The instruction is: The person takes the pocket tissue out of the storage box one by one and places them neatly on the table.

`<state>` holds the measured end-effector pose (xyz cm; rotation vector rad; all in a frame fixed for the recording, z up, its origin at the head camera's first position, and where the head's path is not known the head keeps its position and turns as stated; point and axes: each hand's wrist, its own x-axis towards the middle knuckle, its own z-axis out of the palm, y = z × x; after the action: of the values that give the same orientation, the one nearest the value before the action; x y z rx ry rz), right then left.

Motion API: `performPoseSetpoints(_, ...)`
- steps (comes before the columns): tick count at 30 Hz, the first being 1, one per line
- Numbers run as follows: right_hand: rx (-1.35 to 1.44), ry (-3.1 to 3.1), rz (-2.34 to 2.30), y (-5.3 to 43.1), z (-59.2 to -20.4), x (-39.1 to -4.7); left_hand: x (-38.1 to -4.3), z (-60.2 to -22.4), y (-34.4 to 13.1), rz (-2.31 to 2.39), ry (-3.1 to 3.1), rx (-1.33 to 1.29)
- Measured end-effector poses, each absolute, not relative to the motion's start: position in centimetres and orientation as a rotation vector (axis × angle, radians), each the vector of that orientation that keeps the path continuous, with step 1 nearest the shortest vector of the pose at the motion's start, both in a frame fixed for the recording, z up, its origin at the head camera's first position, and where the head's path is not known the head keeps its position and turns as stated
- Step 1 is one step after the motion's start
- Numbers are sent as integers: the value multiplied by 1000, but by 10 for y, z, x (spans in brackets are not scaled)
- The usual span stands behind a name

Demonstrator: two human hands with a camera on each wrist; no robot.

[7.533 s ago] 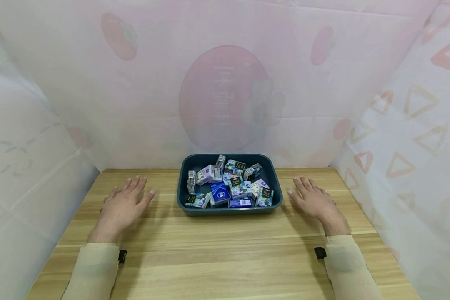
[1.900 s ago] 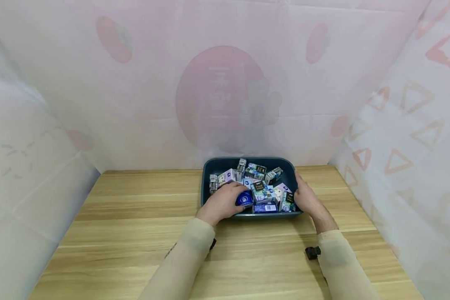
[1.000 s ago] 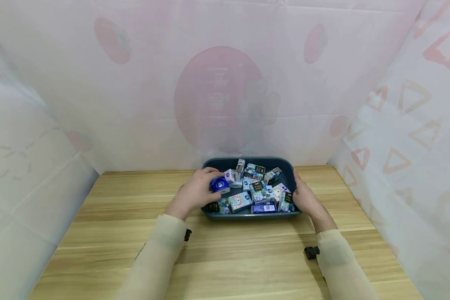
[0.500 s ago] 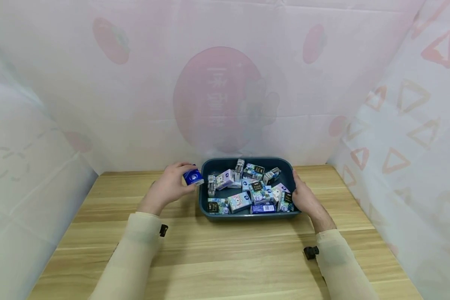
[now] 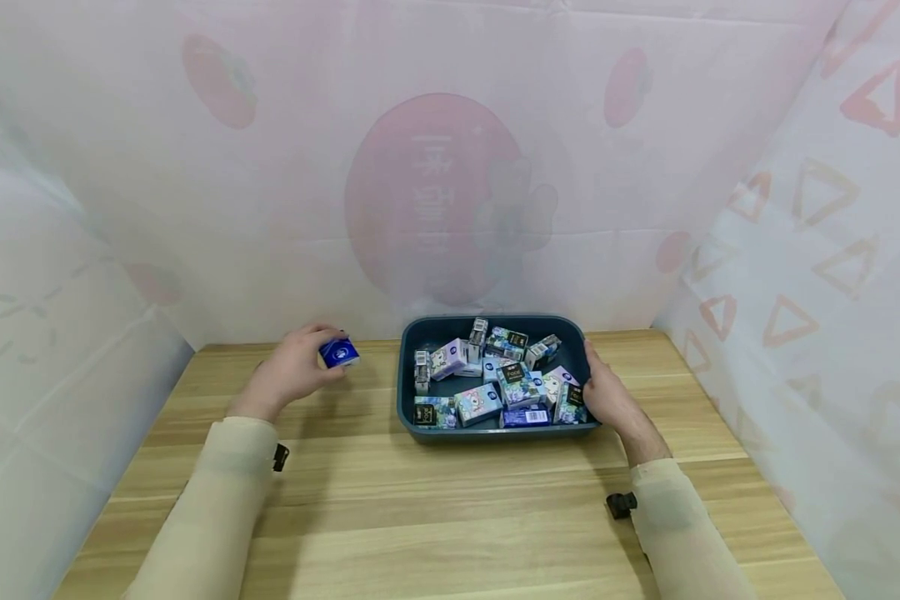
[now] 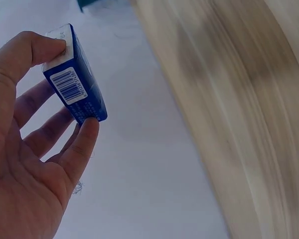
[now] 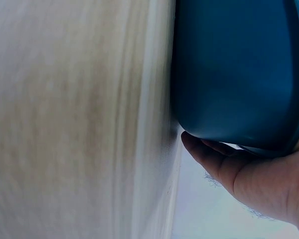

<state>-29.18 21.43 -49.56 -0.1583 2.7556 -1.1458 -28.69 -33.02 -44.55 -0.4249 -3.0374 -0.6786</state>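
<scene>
My left hand (image 5: pixel 288 375) pinches a small blue tissue pack (image 5: pixel 339 353) between thumb and fingers, left of the tray and above the table. In the left wrist view the thumb is on the white end of the pack (image 6: pixel 77 79), and a fingertip meets its lower end; a barcode shows. A dark teal tray (image 5: pixel 495 437) holds several small tissue packs, blue, lilac and flower-printed, lying at mixed angles. My right hand (image 5: pixel 615 400) rests against the tray's right end. In the right wrist view its fairly straight fingers (image 7: pixel 214 159) lie along the tray's outer wall (image 7: pixel 234 74).
The wooden table (image 5: pixel 450 517) extends left, right and in front of the tray. A pale printed cloth (image 5: pixel 285 200) stands close behind the tray, with further cloth sides at left and right. A small black device (image 5: pixel 621 505) sits at the right wrist.
The tray has shifted right since the earliest frame, with my right hand at its end. My left hand has taken the blue tissue pack out and carried it left.
</scene>
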Motion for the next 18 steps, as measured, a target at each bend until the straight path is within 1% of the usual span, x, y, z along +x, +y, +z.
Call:
performPoseSetpoints(11,-176,2768,-1132,215,-497,-292,-297,-456,-370,-558,-3104,-425)
performPoseSetpoints(18,-169,2764,-1138,215,-498,-293,-308,-465,-394,-458,-3132,-487)
